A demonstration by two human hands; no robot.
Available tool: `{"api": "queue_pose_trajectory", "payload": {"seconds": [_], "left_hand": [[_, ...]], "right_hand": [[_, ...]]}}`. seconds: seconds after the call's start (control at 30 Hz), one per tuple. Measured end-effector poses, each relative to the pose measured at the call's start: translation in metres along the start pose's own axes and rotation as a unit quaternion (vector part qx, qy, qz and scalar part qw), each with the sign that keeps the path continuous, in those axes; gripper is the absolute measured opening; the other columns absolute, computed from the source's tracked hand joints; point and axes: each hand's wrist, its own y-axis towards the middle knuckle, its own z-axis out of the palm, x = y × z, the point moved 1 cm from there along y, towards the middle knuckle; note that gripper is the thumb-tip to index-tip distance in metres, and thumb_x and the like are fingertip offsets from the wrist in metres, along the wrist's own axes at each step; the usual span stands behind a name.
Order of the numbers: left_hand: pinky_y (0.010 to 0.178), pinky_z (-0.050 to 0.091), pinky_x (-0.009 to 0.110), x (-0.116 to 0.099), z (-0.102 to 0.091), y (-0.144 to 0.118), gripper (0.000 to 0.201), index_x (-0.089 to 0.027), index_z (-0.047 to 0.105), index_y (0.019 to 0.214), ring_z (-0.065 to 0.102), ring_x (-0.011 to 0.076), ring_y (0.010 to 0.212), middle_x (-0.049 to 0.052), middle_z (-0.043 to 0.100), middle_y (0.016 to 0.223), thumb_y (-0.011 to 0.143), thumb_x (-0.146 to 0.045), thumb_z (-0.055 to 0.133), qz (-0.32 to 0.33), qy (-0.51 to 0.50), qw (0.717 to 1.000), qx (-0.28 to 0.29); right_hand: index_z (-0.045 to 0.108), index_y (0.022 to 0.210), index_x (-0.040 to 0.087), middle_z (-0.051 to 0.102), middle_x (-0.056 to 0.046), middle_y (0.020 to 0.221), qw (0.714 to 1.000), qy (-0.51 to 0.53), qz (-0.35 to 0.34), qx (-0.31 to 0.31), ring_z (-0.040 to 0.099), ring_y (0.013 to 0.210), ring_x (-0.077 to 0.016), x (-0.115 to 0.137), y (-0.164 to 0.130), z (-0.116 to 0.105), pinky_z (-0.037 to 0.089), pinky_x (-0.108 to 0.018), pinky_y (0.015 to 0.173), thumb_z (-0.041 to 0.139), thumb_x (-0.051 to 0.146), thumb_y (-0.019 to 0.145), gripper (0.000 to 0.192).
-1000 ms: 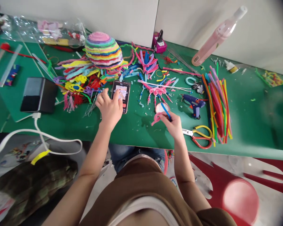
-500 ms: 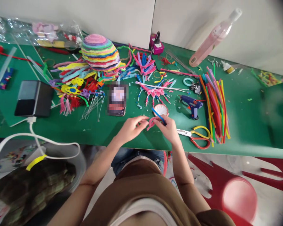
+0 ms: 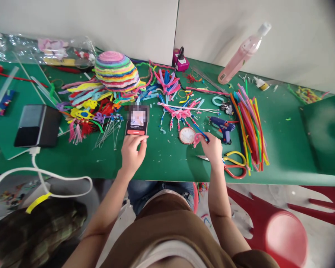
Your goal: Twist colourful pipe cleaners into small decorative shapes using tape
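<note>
Fingers of right hand (image 3: 213, 149) pinch a pink fuzzy pipe-cleaner loop (image 3: 197, 139) w/ blue pipe-cleaner strand (image 3: 201, 132), just above green surface (image 3: 167, 160); probably light, bendy, best gripped near the twist. Left hand (image 3: 131, 152) fingers touch black smartphone (image 3: 136, 121), not gripping.

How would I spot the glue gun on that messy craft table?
Start at the fanned bundle of coloured pipe cleaners on the green table. Just to its left, above the yellow and red scissors, lies the glue gun, the only dark blue, pistol-shaped tool.
</note>
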Motion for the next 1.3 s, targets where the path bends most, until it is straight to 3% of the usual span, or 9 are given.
{"api": "queue_pose_trajectory", "payload": {"seconds": [0.13, 0.3, 0.4, 0.53, 0.6, 0.67, 0.9, 1.13, 1.3], "left_hand": [[0.085, 0.049, 0.036, -0.014, 0.013, 0.002, 0.024, -0.019, 0.070, 0.097, 0.061, 0.0212, 0.087, 0.008, 0.069, 0.088, 0.095, -0.026, 0.046, 0.041, -0.009, 0.999, 0.035], [0.084, 0.049, 0.035, -0.023, 0.024, 0.010, 0.023, -0.019, 0.069, 0.098, 0.060, 0.0210, 0.087, 0.007, 0.067, 0.089, 0.095, -0.024, 0.048, 0.091, -0.008, 0.994, 0.057], [0.083, 0.049, 0.035, -0.027, 0.027, 0.013, 0.022, -0.018, 0.069, 0.097, 0.061, 0.0210, 0.087, 0.007, 0.068, 0.089, 0.095, -0.024, 0.047, 0.101, -0.020, 0.992, 0.065], [0.082, 0.049, 0.035, -0.030, 0.030, 0.014, 0.022, -0.019, 0.069, 0.096, 0.061, 0.0212, 0.087, 0.007, 0.068, 0.088, 0.095, -0.024, 0.047, 0.097, -0.031, 0.991, 0.082], [0.083, 0.049, 0.036, -0.029, 0.031, 0.014, 0.022, -0.019, 0.069, 0.096, 0.061, 0.0214, 0.087, 0.007, 0.069, 0.088, 0.095, -0.024, 0.047, 0.097, -0.032, 0.992, 0.080], [0.083, 0.049, 0.036, -0.028, 0.030, 0.014, 0.023, -0.018, 0.069, 0.095, 0.061, 0.0216, 0.088, 0.008, 0.069, 0.089, 0.095, -0.025, 0.047, 0.095, -0.030, 0.992, 0.075], [0.082, 0.050, 0.037, -0.030, 0.028, 0.016, 0.024, -0.020, 0.070, 0.092, 0.062, 0.0224, 0.086, 0.008, 0.070, 0.087, 0.094, -0.026, 0.047, 0.094, -0.025, 0.993, 0.071], [0.073, 0.051, 0.029, -0.034, 0.033, 0.009, 0.025, -0.017, 0.071, 0.102, 0.066, 0.0182, 0.076, 0.006, 0.073, 0.083, 0.095, -0.026, 0.048, 0.088, -0.035, 0.990, 0.103], [0.064, 0.047, 0.029, -0.069, 0.054, 0.008, 0.022, -0.022, 0.072, 0.104, 0.067, 0.0190, 0.080, 0.003, 0.076, 0.088, 0.093, -0.022, 0.053, 0.144, 0.037, 0.974, 0.169]], "right_hand": [[0.055, 0.123, 0.020, 0.063, -0.015, 0.120, 0.997, -0.012, -0.008, -0.070, 0.064, 0.090, -0.0237, -0.006, 0.002, 0.001, 0.044, -0.031, 0.067, 0.035, 0.041, 0.095, 0.041], [0.055, 0.121, 0.010, 0.056, -0.023, 0.125, 0.996, -0.026, -0.062, -0.062, 0.060, 0.111, -0.0284, -0.026, 0.006, 0.009, 0.049, -0.041, 0.090, 0.032, 0.018, 0.090, 0.039], [0.058, 0.120, 0.012, 0.055, -0.022, 0.132, 0.989, -0.033, -0.111, -0.091, 0.053, 0.124, -0.0298, -0.034, 0.003, 0.012, 0.044, -0.046, 0.102, 0.038, 0.020, 0.090, 0.037], [0.064, 0.110, 0.020, 0.070, -0.011, 0.107, 0.977, -0.002, -0.104, -0.188, 0.066, 0.098, -0.0230, -0.047, -0.009, -0.006, 0.050, -0.039, 0.090, 0.044, 0.035, 0.093, 0.030], [0.062, 0.109, 0.017, 0.070, -0.009, 0.089, 0.957, 0.029, -0.028, -0.287, 0.064, 0.073, -0.0177, -0.061, -0.010, -0.026, 0.051, -0.032, 0.071, 0.042, 0.043, 0.094, 0.036], [0.062, 0.109, 0.016, 0.069, -0.009, 0.087, 0.938, -0.007, 0.049, -0.344, 0.062, 0.070, -0.0170, -0.080, -0.001, -0.049, 0.049, -0.031, 0.069, 0.041, 0.045, 0.094, 0.038], [0.068, 0.107, 0.021, 0.067, -0.014, 0.115, 0.952, -0.195, 0.141, -0.189, 0.061, 0.103, -0.0302, -0.140, 0.056, -0.077, 0.046, -0.041, 0.081, 0.056, 0.037, 0.083, 0.031], [0.068, 0.109, 0.020, 0.068, -0.014, 0.111, 0.943, -0.192, 0.161, -0.218, 0.062, 0.098, -0.0278, -0.150, 0.072, -0.080, 0.045, -0.040, 0.081, 0.045, 0.033, 0.089, 0.033], [0.071, 0.103, 0.019, 0.070, -0.015, 0.106, 0.949, -0.186, 0.169, -0.190, 0.063, 0.094, -0.0283, -0.154, 0.080, -0.087, 0.045, -0.042, 0.083, 0.048, 0.029, 0.086, 0.031]]}}
